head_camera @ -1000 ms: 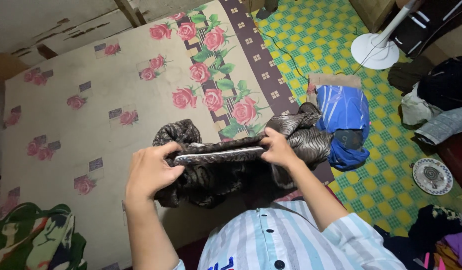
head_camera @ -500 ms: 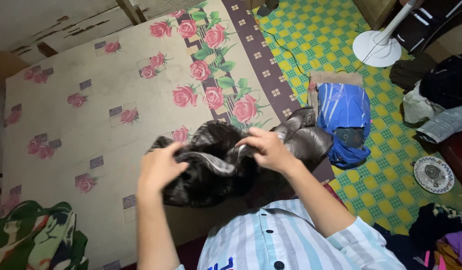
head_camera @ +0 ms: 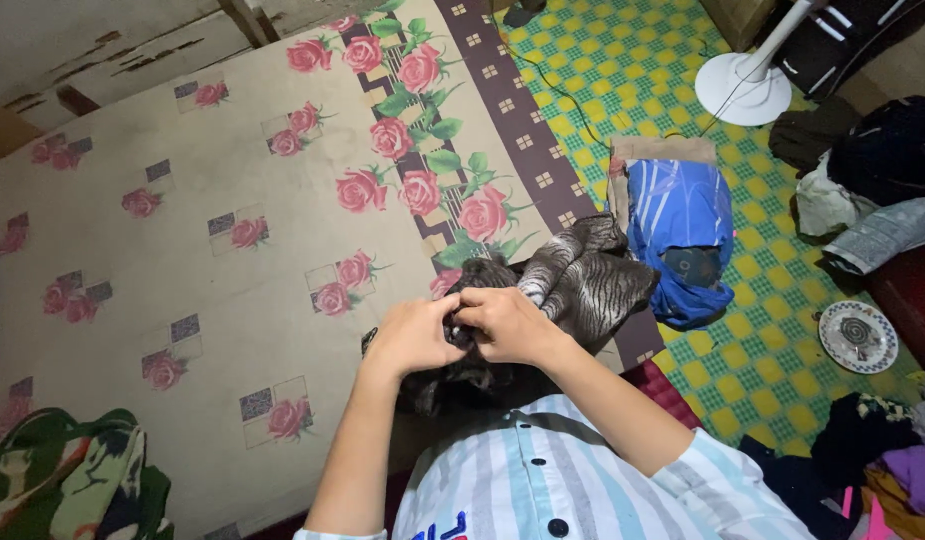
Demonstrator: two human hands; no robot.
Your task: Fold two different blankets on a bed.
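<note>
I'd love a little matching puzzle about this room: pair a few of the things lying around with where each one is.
Things:
1. dark striped cloth
2. blue striped bag
3. white fan base
4. patterned round plate

Places:
A. on the checked floor at the far right, near a dark red edge
B. bunched between both hands, over the rose-print mattress
C. on the floor just beside the mattress edge, on brown cardboard
D. at the top of the view, on the green and yellow floor

Pairs: 1-B, 2-C, 3-D, 4-A
</note>
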